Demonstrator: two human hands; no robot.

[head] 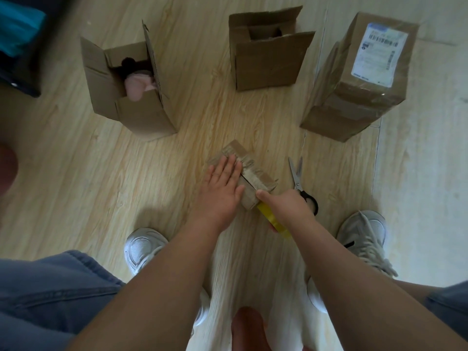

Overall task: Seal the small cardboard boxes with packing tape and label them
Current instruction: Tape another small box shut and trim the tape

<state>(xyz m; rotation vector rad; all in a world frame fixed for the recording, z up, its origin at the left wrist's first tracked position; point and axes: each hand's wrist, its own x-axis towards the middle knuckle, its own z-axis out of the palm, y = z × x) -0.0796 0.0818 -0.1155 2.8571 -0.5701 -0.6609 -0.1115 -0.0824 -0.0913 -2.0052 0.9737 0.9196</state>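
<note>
Pale wood-look floor (pixel 76 173) carries everything; person crouches over it, grey sneakers (pixel 143 247) either side of the arms.

Far R: tall sealed box (pixel 354 102), upright, glossy w/ tape, white shipping label (pixel 379 54) on its top face.

Far L: open box (pixel 141 117), flaps up, something pink & soft (pixel 138 84) inside w/ a dark bit behind it.

Far centre: third box (pixel 266 64), flaps partly folded in, top not closed; contents too dark to tell.

Front centre, between the feet & the row of boxes: small cardboard box (pixel 258 181) lying on its side on the floor, tape strips already across its upper end, centre seam visible.

L hand (pixel 222 188): flat, fingers straight, palm down, pressing on the small box's L half.

R hand (pixel 286 206): grasps the yellowish tape roll (pixel 274 219) at the box's near end, thumb stretched out onto the cardboard.

Scissors (pixel 300 183): on the floor just R of the small box, blades pointing away, black handles partly hidden behind the R hand.
</note>
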